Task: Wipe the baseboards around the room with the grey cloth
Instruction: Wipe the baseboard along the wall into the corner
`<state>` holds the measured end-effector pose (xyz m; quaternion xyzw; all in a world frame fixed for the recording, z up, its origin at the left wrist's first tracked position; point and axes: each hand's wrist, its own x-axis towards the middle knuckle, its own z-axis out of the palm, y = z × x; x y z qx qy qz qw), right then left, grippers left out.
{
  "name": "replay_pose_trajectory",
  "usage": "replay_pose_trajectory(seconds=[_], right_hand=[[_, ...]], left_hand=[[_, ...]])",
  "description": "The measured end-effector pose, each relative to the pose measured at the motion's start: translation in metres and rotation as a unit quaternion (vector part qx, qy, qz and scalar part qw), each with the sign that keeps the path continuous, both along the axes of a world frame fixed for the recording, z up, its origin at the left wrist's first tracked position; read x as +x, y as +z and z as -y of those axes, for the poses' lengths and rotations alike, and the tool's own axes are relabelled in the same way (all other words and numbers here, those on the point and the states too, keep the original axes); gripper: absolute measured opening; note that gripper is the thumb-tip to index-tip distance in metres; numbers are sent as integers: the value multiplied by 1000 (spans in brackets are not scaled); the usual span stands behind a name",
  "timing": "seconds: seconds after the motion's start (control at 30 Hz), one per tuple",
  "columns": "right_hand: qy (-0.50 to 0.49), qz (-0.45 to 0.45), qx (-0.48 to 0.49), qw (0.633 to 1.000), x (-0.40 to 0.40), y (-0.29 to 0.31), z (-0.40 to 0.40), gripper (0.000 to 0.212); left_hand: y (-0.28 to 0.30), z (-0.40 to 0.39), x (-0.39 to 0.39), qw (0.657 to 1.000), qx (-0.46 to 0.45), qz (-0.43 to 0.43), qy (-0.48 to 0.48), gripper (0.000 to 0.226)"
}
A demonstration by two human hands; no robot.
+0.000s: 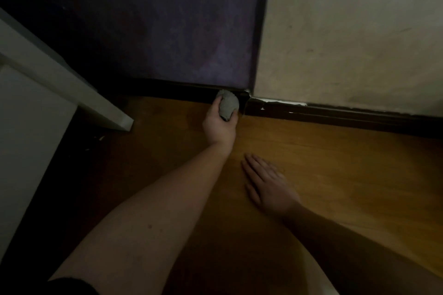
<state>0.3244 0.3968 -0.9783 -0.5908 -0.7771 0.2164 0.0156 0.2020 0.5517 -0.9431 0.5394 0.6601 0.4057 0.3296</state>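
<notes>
A balled grey cloth [229,105] is gripped in the left hand [219,127] and pressed against the dark baseboard [182,92] at the wall corner. The right hand [268,185] is laid flat, fingers straight, on the floor [335,163].

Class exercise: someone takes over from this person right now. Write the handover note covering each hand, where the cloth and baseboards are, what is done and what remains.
Left hand: grips the bunched grey cloth, pressing it on the dark baseboard below the purple wall, at the corner.
Right hand: open, flat on the wooden floor.
Done: cannot tell which stretches are wiped.
Left: the baseboard under the cream wall, with chipped paint near the corner, and the rest of the room.
</notes>
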Motion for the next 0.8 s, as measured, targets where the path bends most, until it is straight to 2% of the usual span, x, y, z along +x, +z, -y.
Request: replay_pose_trajectory(seconds=[0.13, 0.3, 0.53, 0.67, 0.8], right_hand=[[2, 3, -17, 1000, 0, 3, -1, 62], [2, 27, -6, 1000, -1, 2, 0, 61], [1, 34, -16, 999, -1, 3, -3, 61], [0, 39, -7, 999, 0, -1, -1, 63], [-2, 35, -9, 999, 2, -2, -1, 63]], left_hand=[[-2, 5, 7, 999, -3, -8, -45, 57], [1, -9, -48, 986, -13, -49, -160, 54], [6, -36, -134, 993, -40, -91, -62, 58], [-3, -47, -152, 988, -19, -153, 21, 58], [-6, -54, -152, 983, -20, -165, 78, 54]])
